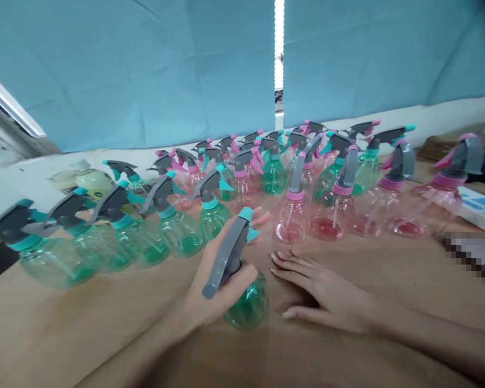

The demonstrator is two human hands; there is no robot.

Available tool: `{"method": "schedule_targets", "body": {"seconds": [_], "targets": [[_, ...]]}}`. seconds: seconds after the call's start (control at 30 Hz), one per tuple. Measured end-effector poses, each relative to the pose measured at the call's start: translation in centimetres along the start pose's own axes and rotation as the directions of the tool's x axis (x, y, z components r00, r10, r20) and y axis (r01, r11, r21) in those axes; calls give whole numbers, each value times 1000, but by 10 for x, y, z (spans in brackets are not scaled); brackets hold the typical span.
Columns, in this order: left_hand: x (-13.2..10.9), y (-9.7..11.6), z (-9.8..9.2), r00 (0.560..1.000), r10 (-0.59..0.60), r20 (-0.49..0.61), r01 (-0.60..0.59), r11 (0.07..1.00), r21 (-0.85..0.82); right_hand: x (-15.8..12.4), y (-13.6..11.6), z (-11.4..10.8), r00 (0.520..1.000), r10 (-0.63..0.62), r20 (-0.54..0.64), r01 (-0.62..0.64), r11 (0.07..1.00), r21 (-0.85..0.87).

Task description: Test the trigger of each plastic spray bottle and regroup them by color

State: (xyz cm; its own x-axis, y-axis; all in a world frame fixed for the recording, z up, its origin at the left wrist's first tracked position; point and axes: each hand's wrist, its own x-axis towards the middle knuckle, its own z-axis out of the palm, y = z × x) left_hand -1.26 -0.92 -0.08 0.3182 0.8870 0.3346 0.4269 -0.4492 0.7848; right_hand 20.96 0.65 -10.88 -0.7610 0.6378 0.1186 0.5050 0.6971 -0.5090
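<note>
"How far along does this look?"
"Well on, I'd judge. The green bottles (181, 234) in the left row and the pink bottles (331, 221) in the right row all wear spray heads (159, 191), as do those I can make out in the crowded far group (272, 177)."
"What's left, then?"
"Perhaps just the held bottle (246, 307), a green one, apart from the rows at the near middle of the surface (105, 312). Its head is on too; whether it's tight, I can't tell."
"And the hands?"
"The left hand (230, 291) curls around that bottle, just under its head. The right hand (323, 291) lies spread, palm down, gripping nothing, to the right."
</note>
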Motion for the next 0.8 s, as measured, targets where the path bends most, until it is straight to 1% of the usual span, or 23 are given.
{"method": "schedule_targets", "body": {"seconds": [0.1, 0.2, 0.33, 0.47, 0.53, 0.6, 0.8], "targets": [[1, 0, -1, 998, 18, 59, -13, 997, -76, 0, -1, -1, 1000, 3, 2, -3, 1000, -2], [-2, -2, -3, 998, 3, 57, 2, 997, -76, 1, -3, -3, 1000, 8, 10, -8, 1000, -14], [-5, -5, -5, 997, -31, 69, 32, 999, -8, 2, -4, -3, 1000, 21, 13, -20, 999, -40], [-4, -5, -3, 999, 2, 38, 1, 997, -80, 1, -4, -3, 1000, 10, -8, -10, 999, -34], [-4, -4, -3, 999, 0, 43, 4, 994, -107, 1, -4, -3, 1000, 2, -22, -3, 1000, -19], [-4, -3, -3, 998, -17, 59, 23, 995, -97, 1, -5, -4, 1000, 6, -21, -6, 1000, -15], [-3, 1, -3, 999, -18, 46, 23, 994, -107, 1, -3, -2, 1000, -1, -29, 1, 1000, 3]]}}
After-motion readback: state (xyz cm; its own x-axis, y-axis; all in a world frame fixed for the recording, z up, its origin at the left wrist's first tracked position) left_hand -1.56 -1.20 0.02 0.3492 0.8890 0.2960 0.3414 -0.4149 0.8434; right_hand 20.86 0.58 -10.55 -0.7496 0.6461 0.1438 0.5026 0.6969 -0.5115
